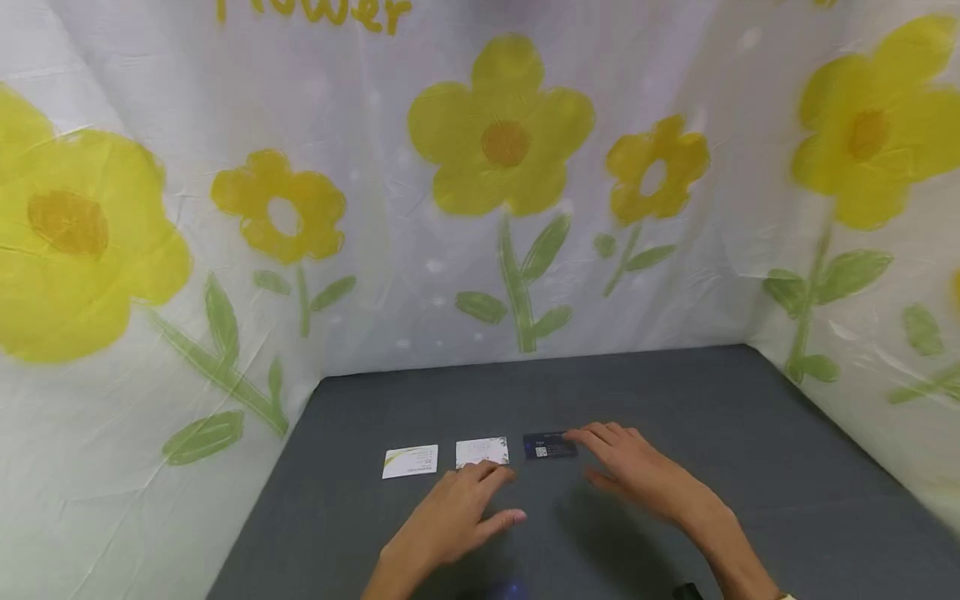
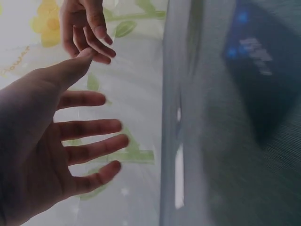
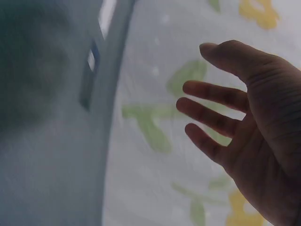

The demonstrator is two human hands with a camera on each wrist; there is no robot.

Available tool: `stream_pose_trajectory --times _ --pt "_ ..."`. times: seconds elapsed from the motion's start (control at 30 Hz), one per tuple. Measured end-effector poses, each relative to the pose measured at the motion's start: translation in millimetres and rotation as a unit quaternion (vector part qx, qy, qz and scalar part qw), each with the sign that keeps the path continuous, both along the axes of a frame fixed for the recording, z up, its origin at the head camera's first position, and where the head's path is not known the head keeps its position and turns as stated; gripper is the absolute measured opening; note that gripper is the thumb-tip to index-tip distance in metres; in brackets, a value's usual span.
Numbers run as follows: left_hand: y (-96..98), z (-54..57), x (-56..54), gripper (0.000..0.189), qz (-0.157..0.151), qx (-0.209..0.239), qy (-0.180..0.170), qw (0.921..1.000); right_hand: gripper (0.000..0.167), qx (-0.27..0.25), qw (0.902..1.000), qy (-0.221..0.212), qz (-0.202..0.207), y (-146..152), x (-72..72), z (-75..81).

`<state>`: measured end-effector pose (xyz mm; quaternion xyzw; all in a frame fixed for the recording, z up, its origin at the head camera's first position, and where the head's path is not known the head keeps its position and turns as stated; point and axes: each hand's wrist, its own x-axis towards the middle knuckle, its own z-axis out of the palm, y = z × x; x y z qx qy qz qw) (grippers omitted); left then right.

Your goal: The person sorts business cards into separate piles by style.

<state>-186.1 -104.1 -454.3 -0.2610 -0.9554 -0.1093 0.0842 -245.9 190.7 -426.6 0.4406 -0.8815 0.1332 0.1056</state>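
Note:
Three business cards lie in a row on the dark grey table. The leftmost is a white card with a green-yellow curve [image 1: 410,462]; the middle one is a white card with a leafy border [image 1: 482,451]; the rightmost is a dark blue card with a small square code [image 1: 550,447]. My left hand [image 1: 461,512] hovers in front of the middle card and hides part of its near edge, fingers spread. Over the right edge of the dark card reaches my right hand [image 1: 641,471], its fingers apart and loosely bent. Both wrist views show nothing held in either hand.
A dark object with blue light spots [image 2: 263,70] is close to the left wrist camera; its kind is unclear. White sheets painted with yellow flowers [image 1: 435,275] enclose the table [image 1: 675,392] at the back and sides. A small black thing [image 1: 686,592] shows by the right forearm.

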Motion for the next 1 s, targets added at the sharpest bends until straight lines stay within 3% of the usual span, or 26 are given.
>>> stream_pose_trajectory --times 0.1,0.2,0.33,0.47,0.73,0.87,1.0 --pt "-16.4 -2.9 20.5 0.057 0.005 -0.007 -0.032 0.9995 0.058 -0.005 0.9984 -0.013 0.054 -20 11.9 -9.5" --pt "-31.6 -6.7 37.3 0.058 0.018 -0.01 -0.04 0.999 0.057 -0.009 0.9955 0.006 0.094 -38 24.6 -20.0" --pt "-47.0 -12.1 55.0 0.057 0.035 -0.007 -0.04 0.9986 0.057 0.0 0.9929 0.01 0.118 -55 37.1 -32.2" --pt "-54.8 -17.9 67.9 0.053 0.035 -0.001 -0.048 0.9982 0.057 0.01 0.9905 -0.018 0.136 -68 44.0 -40.9" --pt "-46.2 -35.5 71.1 0.05 -0.028 0.023 -0.115 0.9927 0.058 0.046 0.9828 -0.083 0.158 -72 48.8 -47.2" --pt "-42.4 -51.6 68.5 0.056 -0.058 0.016 -0.121 0.9908 0.062 0.073 0.9751 -0.11 0.179 -74 53.4 -56.7" --pt "-35.5 -54.0 68.9 0.057 -0.038 0.017 -0.151 0.9876 0.064 0.08 0.9723 -0.137 0.172 -76 56.7 -59.6"
